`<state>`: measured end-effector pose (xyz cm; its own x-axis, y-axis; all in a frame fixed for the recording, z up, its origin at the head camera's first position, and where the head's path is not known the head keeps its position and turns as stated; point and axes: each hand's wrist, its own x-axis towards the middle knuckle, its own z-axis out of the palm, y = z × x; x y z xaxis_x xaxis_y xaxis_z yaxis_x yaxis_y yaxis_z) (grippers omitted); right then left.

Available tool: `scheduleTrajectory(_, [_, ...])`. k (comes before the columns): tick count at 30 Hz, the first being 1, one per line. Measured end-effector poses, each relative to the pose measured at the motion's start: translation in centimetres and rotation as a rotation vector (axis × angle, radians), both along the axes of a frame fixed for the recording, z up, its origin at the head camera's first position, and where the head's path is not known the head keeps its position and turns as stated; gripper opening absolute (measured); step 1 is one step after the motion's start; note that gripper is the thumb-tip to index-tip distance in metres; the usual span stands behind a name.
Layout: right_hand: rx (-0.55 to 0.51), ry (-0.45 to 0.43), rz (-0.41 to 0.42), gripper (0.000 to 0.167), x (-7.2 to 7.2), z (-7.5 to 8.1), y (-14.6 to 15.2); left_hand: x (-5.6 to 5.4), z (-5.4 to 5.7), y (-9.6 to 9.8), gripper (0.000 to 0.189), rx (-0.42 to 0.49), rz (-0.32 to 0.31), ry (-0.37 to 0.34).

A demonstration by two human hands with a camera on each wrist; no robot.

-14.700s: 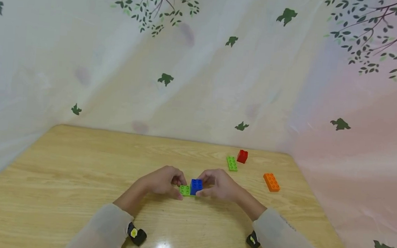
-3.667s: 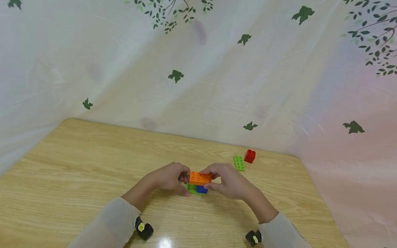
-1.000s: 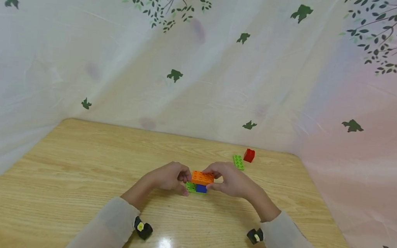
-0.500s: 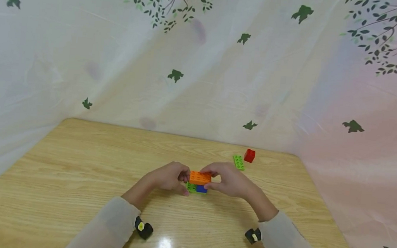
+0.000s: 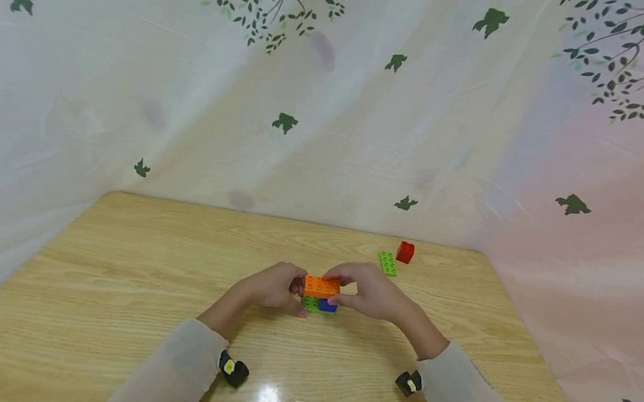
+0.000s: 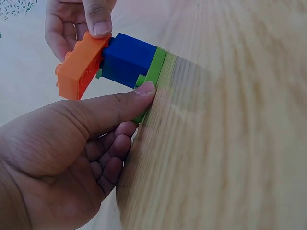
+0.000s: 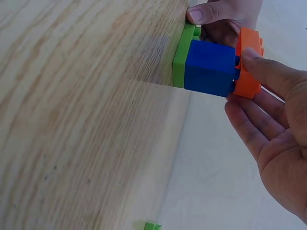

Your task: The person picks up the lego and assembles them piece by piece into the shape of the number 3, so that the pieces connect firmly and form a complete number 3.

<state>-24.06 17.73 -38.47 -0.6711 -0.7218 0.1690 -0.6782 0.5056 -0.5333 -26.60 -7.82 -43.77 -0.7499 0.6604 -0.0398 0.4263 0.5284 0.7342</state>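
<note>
A green building-block plate (image 5: 311,303) lies flat on the table, with a blue brick (image 7: 210,67) standing on its right end. My left hand (image 5: 275,287) pinches the plate's left end, thumb on the near edge. Above the blue brick, my right hand (image 5: 368,290) pinches an orange brick (image 5: 322,287) between thumb and fingers. This orange brick overhangs the bare left part of the plate. In the right wrist view, blue studs (image 7: 236,73) show in a narrow gap under it, so the two are not flush.
Farther back on the right of the wooden table (image 5: 182,240) lie another green plate (image 5: 388,263) and a red brick (image 5: 405,252). A printed cloth backdrop (image 5: 325,163) rises behind the table's far edge.
Earlier the right hand held the blue brick on the plate while the orange brick lay at the right. Over the last second the orange brick has shifted slightly left above the blue one.
</note>
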Motion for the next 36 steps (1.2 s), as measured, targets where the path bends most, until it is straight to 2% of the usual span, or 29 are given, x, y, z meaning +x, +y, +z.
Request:
scheduleTrajectory(27, [-0.032, -0.051, -0.034, 0.035, 0.01, -0.62, 0.53, -0.17, -0.01, 0.08, 0.033, 0.010, 0.006, -0.020])
scheduleTrajectory(36, [0.001, -0.054, -0.036, 0.033, -0.20, -0.37, 0.33, -0.35, -0.18, -0.04, 0.033, 0.004, 0.004, -0.017])
